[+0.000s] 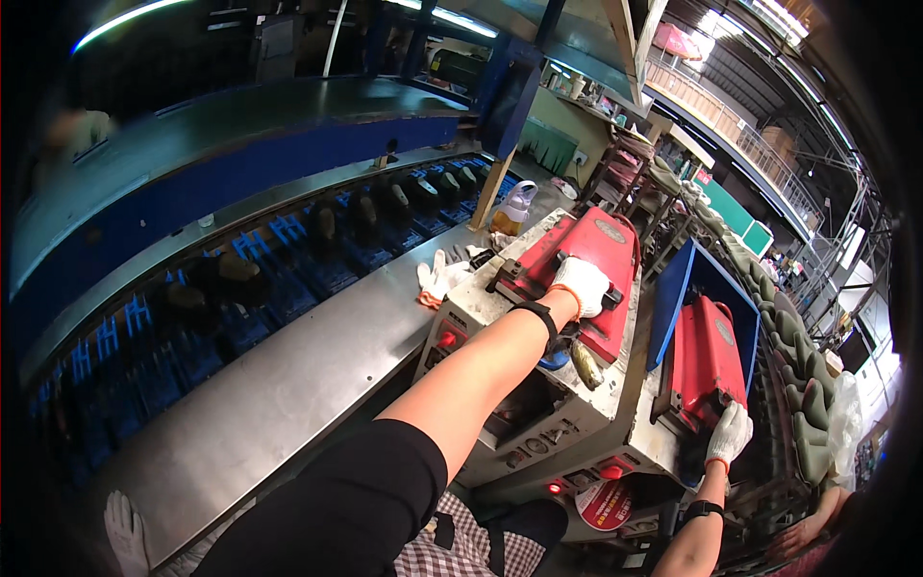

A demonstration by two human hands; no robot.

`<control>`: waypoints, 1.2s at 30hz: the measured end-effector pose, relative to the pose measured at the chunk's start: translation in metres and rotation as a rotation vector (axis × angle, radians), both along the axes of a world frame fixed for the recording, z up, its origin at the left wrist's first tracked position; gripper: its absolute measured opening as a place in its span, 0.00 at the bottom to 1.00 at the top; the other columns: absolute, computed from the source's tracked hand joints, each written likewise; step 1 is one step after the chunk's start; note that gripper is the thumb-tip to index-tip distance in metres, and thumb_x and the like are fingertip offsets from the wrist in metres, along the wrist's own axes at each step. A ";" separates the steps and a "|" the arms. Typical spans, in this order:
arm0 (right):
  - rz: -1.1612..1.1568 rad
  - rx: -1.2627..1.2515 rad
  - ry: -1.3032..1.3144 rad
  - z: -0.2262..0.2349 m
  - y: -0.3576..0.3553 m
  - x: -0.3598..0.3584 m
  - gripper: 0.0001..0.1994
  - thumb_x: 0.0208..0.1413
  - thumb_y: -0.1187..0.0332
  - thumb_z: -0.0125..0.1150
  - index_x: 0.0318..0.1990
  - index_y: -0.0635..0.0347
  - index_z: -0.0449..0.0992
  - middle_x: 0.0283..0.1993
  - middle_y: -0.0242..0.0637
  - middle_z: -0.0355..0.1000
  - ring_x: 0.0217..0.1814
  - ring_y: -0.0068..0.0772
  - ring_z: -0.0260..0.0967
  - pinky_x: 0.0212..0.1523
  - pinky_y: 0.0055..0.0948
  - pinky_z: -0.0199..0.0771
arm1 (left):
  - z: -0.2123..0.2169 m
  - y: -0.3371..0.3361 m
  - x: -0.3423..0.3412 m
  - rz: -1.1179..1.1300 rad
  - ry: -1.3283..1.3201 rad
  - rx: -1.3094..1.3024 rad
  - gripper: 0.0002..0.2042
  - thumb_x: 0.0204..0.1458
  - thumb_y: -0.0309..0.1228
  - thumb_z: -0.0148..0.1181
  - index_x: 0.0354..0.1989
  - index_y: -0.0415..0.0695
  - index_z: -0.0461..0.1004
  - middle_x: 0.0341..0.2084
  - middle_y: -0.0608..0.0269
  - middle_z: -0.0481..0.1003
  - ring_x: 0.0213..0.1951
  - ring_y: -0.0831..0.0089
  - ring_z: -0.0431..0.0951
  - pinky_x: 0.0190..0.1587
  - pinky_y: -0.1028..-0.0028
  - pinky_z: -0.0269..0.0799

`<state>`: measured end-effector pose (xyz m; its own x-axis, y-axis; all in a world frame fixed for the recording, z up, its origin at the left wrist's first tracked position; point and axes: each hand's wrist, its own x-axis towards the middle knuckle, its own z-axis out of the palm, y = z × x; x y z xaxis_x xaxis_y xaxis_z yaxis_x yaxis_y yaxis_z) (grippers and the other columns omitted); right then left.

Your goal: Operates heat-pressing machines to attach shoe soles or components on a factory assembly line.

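My left hand [582,286], in a white knit glove with an orange cuff, is closed around a black handle [611,296] on the nearer red machine cover [601,240]. At the right, my right hand [731,433], gloved the same way, is closed on the black handle [713,406] at the front end of a second red cover [707,346]. Its fingertips are partly hidden. Both covers sit on worn, cream-coloured machine housings [567,428] with red knobs. A shiny olive-gold piece [585,365] rests by the front of the nearer cover.
A white glove [444,277] lies on the steel ledge [279,385] beside a conveyor [317,250] carrying dark shoe-shaped pieces. A blue panel [673,298] stands between the covers. Green shoe-shaped pieces [808,385] line a rack at right. Another person's hand [817,524] shows lower right; a white glove [125,534] lower left.
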<state>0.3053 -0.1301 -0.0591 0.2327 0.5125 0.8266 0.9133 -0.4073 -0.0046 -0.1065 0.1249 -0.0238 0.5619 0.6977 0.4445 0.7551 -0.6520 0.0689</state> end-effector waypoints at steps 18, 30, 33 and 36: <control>0.034 -0.008 0.103 -0.004 -0.002 0.013 0.17 0.73 0.59 0.48 0.44 0.64 0.79 0.40 0.52 0.77 0.47 0.56 0.72 0.50 0.52 0.68 | 0.004 -0.005 0.005 0.051 0.049 -0.029 0.13 0.50 0.37 0.60 0.40 0.52 0.88 0.38 0.58 0.86 0.44 0.60 0.87 0.46 0.59 0.77; 0.050 -0.093 0.101 -0.007 -0.004 0.026 0.20 0.74 0.56 0.45 0.52 0.63 0.79 0.46 0.50 0.78 0.51 0.55 0.72 0.54 0.50 0.69 | 0.002 -0.002 0.006 0.037 0.022 -0.027 0.13 0.49 0.36 0.60 0.40 0.51 0.88 0.38 0.54 0.86 0.43 0.57 0.87 0.47 0.59 0.78; 0.110 -0.032 0.122 -0.011 -0.003 0.035 0.18 0.74 0.58 0.47 0.50 0.64 0.78 0.46 0.50 0.78 0.50 0.55 0.72 0.53 0.49 0.69 | 0.001 -0.002 0.006 0.040 -0.001 -0.008 0.13 0.48 0.36 0.61 0.39 0.51 0.88 0.37 0.54 0.86 0.43 0.57 0.87 0.45 0.60 0.79; 0.101 -0.065 0.122 -0.014 -0.003 0.044 0.19 0.75 0.58 0.47 0.52 0.64 0.78 0.47 0.50 0.78 0.50 0.54 0.72 0.54 0.49 0.69 | 0.001 -0.001 0.007 0.045 0.017 -0.019 0.13 0.47 0.36 0.61 0.39 0.50 0.88 0.37 0.54 0.86 0.43 0.57 0.87 0.45 0.60 0.79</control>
<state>0.3494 -0.1327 -0.0732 0.2736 0.5900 0.7597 0.9439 -0.3164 -0.0943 -0.0994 0.1241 -0.0227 0.5372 0.7306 0.4215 0.7846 -0.6162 0.0681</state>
